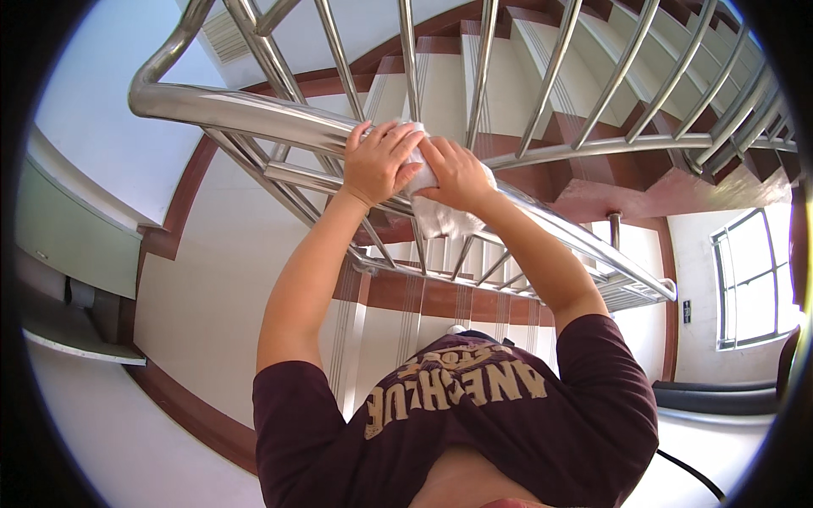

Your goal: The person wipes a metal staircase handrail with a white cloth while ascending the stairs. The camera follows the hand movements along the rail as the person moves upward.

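A white cloth [448,216] is draped over the thick stainless steel handrail [254,120] of a stair railing. My left hand [381,159] rests on top of the rail, its fingers over the cloth's left edge. Just to its right, my right hand [457,174] presses the cloth around the rail with the fingers curled over it. The lower part of the cloth hangs down on my side of the rail. Both palms and the stretch of rail under the cloth are hidden.
Steel balusters [486,70] rise beyond the rail, with stairs [438,76] edged in red-brown behind them. More steps [387,336] lie below me. A greenish cabinet [76,222] stands at left, and a barred window [752,279] is at right.
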`<state>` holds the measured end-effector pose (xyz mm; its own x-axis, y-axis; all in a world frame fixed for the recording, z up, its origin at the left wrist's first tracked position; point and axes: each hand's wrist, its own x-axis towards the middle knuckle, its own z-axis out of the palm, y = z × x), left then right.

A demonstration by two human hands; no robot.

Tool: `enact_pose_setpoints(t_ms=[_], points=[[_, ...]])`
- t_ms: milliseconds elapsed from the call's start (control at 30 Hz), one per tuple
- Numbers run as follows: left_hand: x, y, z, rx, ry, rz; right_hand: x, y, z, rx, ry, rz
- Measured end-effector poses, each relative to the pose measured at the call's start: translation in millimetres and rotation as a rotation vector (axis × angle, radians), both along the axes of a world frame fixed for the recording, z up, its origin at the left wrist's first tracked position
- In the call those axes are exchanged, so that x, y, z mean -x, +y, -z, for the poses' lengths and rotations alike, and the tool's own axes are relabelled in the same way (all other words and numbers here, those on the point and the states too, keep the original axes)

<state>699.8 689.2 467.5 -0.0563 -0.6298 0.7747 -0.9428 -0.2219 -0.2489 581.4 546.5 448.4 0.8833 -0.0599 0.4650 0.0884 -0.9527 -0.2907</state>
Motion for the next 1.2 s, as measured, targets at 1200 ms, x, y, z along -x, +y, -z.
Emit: enact_pose_setpoints(t_ms=[1200], points=[[-0.4, -5.7, -0.4, 0.092, -0.027, 0.053, -15.7, 23.5, 1.2, 0.134, -0.126, 0.180]])
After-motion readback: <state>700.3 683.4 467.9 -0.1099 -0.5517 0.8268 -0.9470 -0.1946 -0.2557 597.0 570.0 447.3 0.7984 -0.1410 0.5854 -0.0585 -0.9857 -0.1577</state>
